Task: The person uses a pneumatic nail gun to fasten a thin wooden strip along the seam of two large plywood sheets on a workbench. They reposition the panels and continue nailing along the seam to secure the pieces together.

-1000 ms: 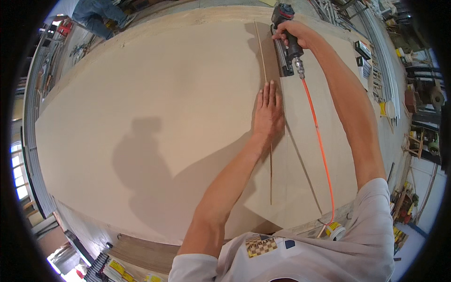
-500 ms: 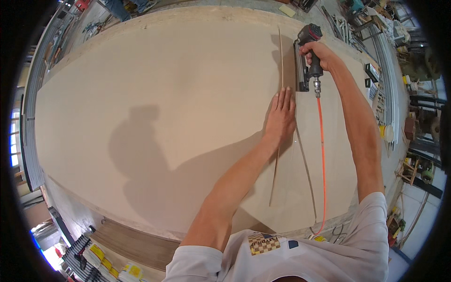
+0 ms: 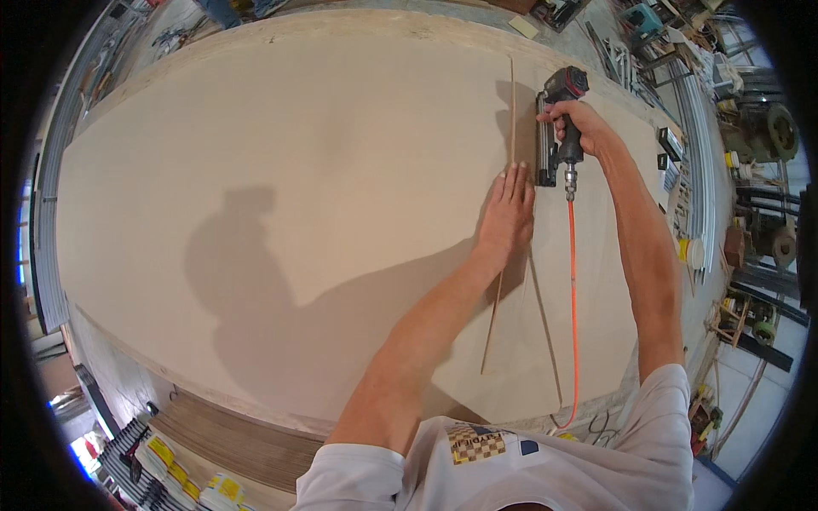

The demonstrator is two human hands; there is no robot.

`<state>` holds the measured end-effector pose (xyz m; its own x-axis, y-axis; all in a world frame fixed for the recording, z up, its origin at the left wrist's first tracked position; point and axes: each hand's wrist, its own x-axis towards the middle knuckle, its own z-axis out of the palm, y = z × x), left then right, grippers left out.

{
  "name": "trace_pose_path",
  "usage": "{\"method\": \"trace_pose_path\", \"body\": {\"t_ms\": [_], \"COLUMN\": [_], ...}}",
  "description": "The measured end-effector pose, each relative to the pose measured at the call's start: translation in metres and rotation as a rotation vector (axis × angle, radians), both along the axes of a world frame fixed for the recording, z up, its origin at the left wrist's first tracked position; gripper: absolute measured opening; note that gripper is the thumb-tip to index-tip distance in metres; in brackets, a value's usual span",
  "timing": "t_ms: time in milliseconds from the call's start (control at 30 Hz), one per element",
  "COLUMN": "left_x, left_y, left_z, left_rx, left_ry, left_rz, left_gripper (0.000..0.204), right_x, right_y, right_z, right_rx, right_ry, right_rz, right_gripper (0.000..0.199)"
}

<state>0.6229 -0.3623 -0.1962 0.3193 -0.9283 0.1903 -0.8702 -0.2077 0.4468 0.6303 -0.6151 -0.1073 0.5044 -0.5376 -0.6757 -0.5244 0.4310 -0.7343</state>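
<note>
A large pale board (image 3: 281, 187) fills the view. A thin wooden strip (image 3: 512, 111) runs along it toward me. My left hand (image 3: 507, 215) lies flat on the strip, fingers together and pointing away from me. Just beyond its fingertips, my right hand (image 3: 579, 128) grips the handle of a black and red nail gun (image 3: 554, 128), whose nose sits against the board beside the strip. An orange air hose (image 3: 573, 307) trails from the gun's handle back toward my body.
Stacked sheets (image 3: 230, 443) and yellow-labelled packs (image 3: 183, 473) lie below the board's near edge. Metal rails (image 3: 699, 170), small black tools (image 3: 667, 145) and machinery crowd the right side. More tools lie past the far edge.
Both hands and the nail gun have shifted nearer to me along the strip. The left hand stays flat on the strip just behind the gun.
</note>
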Motion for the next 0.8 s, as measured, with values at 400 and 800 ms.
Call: {"method": "trace_pose_path", "body": {"t_ms": [400, 800], "left_x": [0.013, 0.022], "left_y": [-0.021, -0.035], "left_z": [-0.01, 0.004], "left_rx": [0.016, -0.049], "left_ry": [-0.101, -0.038], "left_rz": [0.032, 0.052], "left_gripper": [0.055, 0.054], "right_x": [0.002, 0.004], "right_y": [0.003, 0.014], "right_z": [0.011, 0.021], "right_rx": [0.016, -0.004], "right_ry": [0.03, 0.04], "right_rz": [-0.014, -0.033], "right_gripper": [0.012, 0.017]}}
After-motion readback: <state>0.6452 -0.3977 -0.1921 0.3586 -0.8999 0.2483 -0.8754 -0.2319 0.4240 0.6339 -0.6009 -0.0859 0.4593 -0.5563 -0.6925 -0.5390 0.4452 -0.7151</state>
